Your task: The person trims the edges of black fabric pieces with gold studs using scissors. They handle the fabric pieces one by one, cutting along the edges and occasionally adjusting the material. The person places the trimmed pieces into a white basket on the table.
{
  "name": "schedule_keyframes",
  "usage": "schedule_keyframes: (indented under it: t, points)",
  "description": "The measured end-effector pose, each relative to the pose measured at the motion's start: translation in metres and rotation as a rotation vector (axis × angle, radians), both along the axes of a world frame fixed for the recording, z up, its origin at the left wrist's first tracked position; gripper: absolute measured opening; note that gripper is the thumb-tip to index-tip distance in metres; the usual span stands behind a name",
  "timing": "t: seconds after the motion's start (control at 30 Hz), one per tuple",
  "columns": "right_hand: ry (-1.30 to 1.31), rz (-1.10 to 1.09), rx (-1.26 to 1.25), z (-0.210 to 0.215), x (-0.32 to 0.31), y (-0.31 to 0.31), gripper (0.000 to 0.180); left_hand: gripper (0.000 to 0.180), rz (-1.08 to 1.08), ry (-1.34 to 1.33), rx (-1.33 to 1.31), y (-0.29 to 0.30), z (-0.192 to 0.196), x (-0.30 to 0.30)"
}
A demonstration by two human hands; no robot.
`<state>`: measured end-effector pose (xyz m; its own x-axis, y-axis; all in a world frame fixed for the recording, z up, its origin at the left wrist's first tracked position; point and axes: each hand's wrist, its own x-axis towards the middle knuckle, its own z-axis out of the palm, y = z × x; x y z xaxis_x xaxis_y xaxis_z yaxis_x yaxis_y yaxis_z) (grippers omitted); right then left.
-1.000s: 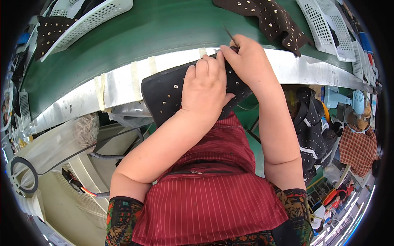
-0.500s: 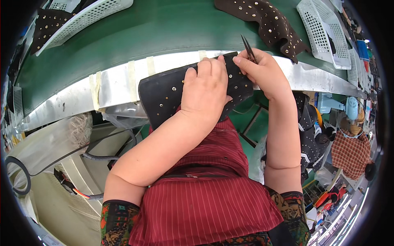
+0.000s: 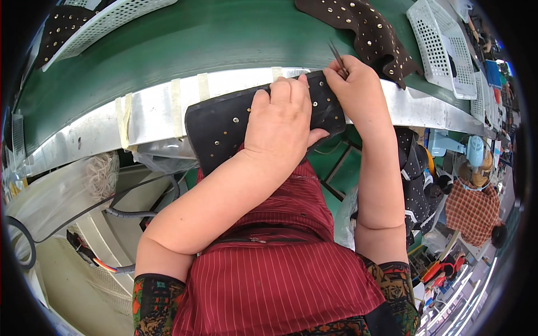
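Note:
A black sheet, leather-like and dotted with metal studs [image 3: 216,126], lies slanted across the metal table edge and hangs toward my lap. My left hand [image 3: 278,117] rests on its middle, palm down, with the fingers bent over it toward the far edge and the thumb out to the right. Closed around dark pointed tweezers [image 3: 338,58], my right hand [image 3: 358,92] is at the sheet's upper right corner. The tweezers' tips point up and away from the sheet. My right fingertips are partly hidden.
Beyond the metal edge [image 3: 151,115], which carries strips of tape, runs a green belt surface [image 3: 224,39]. A brown studded piece [image 3: 372,33] lies there, beside a white basket [image 3: 443,47]. Another white basket [image 3: 106,31] stands far left. At right, a person in a checked shirt [image 3: 473,213] sits near a blue fan [image 3: 475,150].
My right hand has shifted slightly up, and the tweezers lean a little more to the left. The left thumb sticks out further; the sheet stays nearly in place.

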<state>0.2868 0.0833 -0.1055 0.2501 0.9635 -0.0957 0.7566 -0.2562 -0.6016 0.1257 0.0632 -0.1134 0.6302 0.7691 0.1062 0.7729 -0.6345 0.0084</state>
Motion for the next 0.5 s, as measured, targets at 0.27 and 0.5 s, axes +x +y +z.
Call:
schedule_keyframes:
  t: [0.27, 0.5]
  points:
    - [0.014, -0.008, -0.054, -0.001, 0.001, 0.001, 0.022, 0.074, 0.015, -0.065, -0.075, 0.007, 0.006, 0.005]
    - [-0.008, -0.018, -0.069, -0.002, 0.002, 0.002, 0.024, 0.050, -0.012, -0.318, -0.061, 0.023, 0.001, 0.008]
